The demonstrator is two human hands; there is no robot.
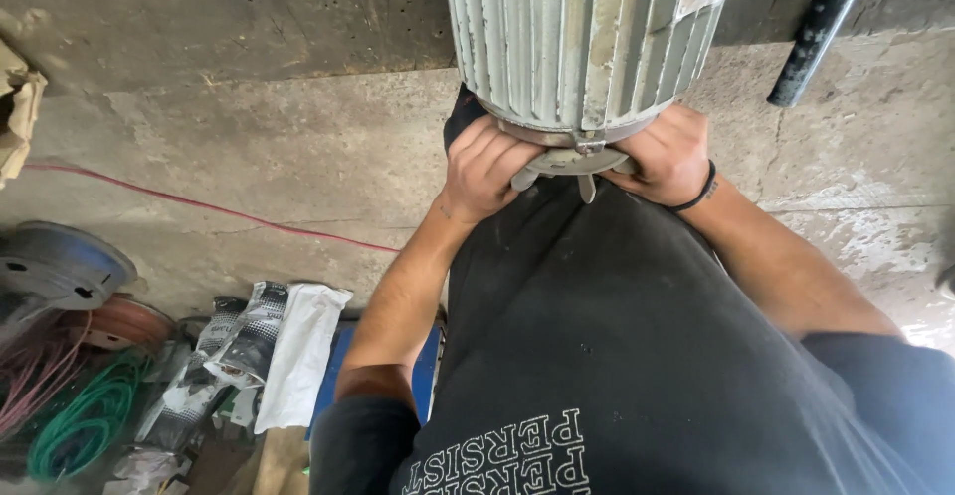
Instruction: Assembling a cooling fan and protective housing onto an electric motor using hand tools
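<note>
Two bare hands are clamping onto the near end of a large, pale grey-green, ribbed metal electric motor housing [587,32], which is standing on the concrete floor [298,157] just in front of the person. The left hand [484,169] is curling its fingers over the light plastic fan [569,164] at the housing's near rim, while the right hand [668,155], wearing a black band at the wrist, is gripping the same rim from the right side. It looks as though the person is working at the fan end, gripping or pulling the part; the next move probably calls for a firm, even pull from both sides, since the fit seems tight. A black pipe [821,27] is leaning at the far right. To the near left, a thin red cable [199,206] is trailing across the floor, and a dark round metal disc [60,261], green coiled wire [85,420] and crumpled black-and-white plastic bags [269,346] are lying well apart from the hands. Nothing there is crowding the grip.
</note>
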